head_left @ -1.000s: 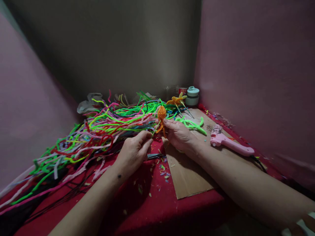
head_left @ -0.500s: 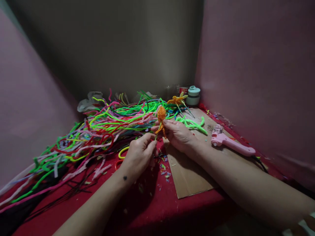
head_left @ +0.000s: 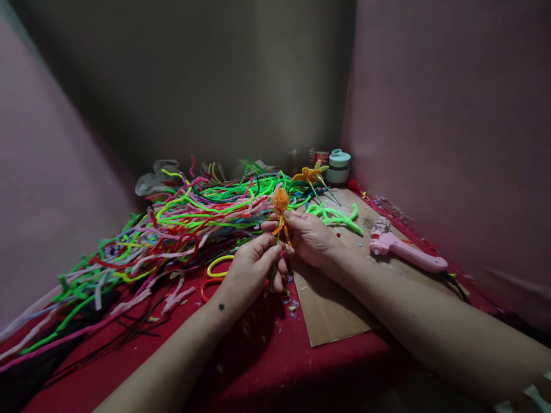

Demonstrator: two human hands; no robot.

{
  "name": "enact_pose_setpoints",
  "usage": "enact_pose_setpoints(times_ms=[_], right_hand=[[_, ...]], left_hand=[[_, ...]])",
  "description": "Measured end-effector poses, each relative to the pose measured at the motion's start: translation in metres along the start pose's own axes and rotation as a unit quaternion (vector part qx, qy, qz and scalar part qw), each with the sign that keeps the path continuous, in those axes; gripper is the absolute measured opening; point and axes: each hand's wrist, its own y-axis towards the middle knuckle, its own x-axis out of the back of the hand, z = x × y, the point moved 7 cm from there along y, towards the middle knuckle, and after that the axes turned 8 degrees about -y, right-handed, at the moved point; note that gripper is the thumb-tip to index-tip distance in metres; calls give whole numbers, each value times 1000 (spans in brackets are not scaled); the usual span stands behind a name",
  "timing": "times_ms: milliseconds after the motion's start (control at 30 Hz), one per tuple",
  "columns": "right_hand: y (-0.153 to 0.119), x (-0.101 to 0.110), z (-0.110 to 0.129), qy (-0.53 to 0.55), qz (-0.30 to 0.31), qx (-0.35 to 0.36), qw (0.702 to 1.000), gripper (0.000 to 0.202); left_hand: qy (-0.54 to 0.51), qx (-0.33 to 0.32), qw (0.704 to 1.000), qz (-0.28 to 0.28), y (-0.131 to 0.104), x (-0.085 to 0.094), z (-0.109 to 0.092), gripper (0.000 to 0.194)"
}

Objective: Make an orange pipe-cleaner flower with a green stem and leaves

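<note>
An orange pipe-cleaner flower [head_left: 280, 200] stands upright between my two hands, its fuzzy round head on top and loose orange ends hanging below. My right hand [head_left: 310, 236] pinches it just under the head with thumb and fingers. Lower down, my left hand [head_left: 257, 265] is closed on the thin green stem [head_left: 278, 236] of the flower. The lower part of the stem is partly hidden by my left fingers. Yellow and red scissor handles [head_left: 220, 266] show on the table just left of my left hand.
A big heap of coloured pipe cleaners [head_left: 202, 212] covers the left and back. On the right, a pink glue gun [head_left: 407, 250] lies on a cardboard sheet [head_left: 333, 312], near green pipe-cleaner pieces [head_left: 333, 217]. Behind are orange-yellow flowers [head_left: 309, 174] and a pale green jar [head_left: 339, 166].
My left hand has shifted slightly right and its lower fingers now show around the stem. The flower has become more upright and moved a touch left. My right hand stays nearly still.
</note>
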Motion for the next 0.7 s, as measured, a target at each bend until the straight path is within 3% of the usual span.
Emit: enact_pose_setpoints(times_ms=[300,500,700], right_hand=[[-2,0,-8,3,-3,1,1000,19],[-4,0,-8,0,-2,-19,1000,17],[-3,-1,-7,11,-20,-1,1000,16]], left_hand=[[-23,20,999,-37,2,-2,6,16],[76,-24,994,-77,1,2,2,19],[-91,34,995,19,1,-8,11,22]])
